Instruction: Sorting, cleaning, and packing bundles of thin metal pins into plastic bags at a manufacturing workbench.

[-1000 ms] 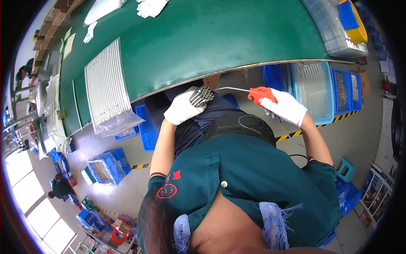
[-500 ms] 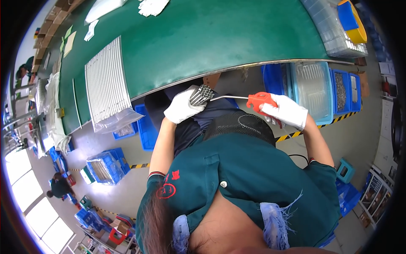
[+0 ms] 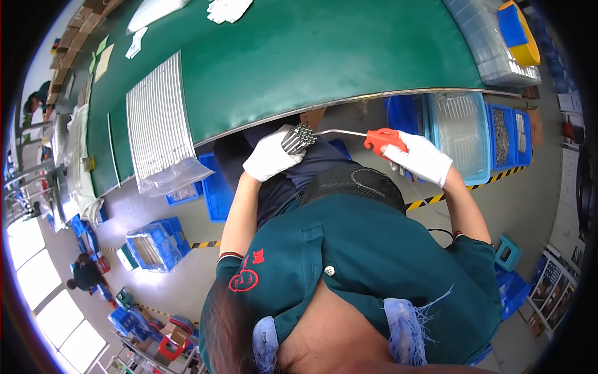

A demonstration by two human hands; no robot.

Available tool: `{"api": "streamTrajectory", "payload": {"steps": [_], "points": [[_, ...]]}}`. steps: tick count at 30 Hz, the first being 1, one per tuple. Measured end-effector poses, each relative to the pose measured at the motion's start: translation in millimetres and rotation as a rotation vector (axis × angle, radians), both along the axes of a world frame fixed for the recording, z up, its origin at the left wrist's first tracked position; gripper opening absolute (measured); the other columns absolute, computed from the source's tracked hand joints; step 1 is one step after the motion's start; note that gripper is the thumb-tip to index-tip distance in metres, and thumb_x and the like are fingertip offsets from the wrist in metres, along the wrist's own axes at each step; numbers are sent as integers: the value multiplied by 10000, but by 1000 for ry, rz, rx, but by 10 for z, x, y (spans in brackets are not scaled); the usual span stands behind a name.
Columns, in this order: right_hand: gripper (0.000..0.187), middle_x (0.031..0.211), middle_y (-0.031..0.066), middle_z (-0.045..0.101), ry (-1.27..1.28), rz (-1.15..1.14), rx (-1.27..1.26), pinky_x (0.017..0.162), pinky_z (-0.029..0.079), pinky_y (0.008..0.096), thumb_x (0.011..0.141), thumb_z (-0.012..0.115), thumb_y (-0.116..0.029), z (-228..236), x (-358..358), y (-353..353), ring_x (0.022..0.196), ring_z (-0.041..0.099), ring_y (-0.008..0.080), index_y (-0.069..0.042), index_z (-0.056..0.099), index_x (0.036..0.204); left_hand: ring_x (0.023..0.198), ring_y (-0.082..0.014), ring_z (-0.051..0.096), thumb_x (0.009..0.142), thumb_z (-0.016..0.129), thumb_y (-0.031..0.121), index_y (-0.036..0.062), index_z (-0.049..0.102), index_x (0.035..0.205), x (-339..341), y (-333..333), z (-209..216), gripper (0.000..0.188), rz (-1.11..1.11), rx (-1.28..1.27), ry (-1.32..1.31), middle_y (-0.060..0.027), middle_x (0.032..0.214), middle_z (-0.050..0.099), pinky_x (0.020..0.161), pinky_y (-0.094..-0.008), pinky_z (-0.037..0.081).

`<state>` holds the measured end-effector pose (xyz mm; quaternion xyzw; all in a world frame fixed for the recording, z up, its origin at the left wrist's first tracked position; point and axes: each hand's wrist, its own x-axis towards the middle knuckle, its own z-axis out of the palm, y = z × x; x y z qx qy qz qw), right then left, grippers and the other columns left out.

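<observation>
Both my hands wear white gloves. My left hand is closed round a bundle of thin metal rods, whose round ends point up and to the right. In my right hand is a red air blow gun, gripped by its handle. Its long bent metal nozzle reaches left, and the tip is close by the rod ends; whether it touches them I cannot tell. The bundle is over my lap, just in front of the green table's edge. Some fingers of both hands are hidden.
On the green table lies a bagged row of metal tubes, with white gloves farther back. Clear plastic trays and a blue-yellow tape roll stand at right. Below the edge are a light-blue bin and blue bins of parts.
The nozzle tip has shifted slightly up, from beside the bundle's lower right to its upper right. My right hand has tilted a little with the blow gun; my left has hardly moved.
</observation>
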<state>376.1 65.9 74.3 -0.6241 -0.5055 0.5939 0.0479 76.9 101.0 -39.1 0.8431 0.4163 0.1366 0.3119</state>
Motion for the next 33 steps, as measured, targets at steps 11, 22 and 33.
{"api": "streamTrajectory", "payload": {"steps": [11,22,33], "points": [[464,681,-15,548,69,-10,-54,451,410,212,856,565,-424,-83,31,24,530,494,59,-97,551,1184,749,-152,594,682,721,151,63,597,980,10,5,56,335,-102,222,-41,-46,846,627,726,-268,483],[506,666,-20,538,40,-14,-17,446,401,213,861,573,-407,-100,2,45,505,486,55,-86,513,1248,876,-250,602,714,663,204,116,629,1031,-2,4,62,331,-104,85,61,-77,964,603,773,-325,494],[484,688,-4,562,141,20,-125,492,415,225,853,560,-440,21,-47,58,544,501,72,-110,554,1207,862,-247,596,709,661,225,132,628,1027,3,-14,77,333,122,-318,-54,-73,964,604,773,-317,492]]}}
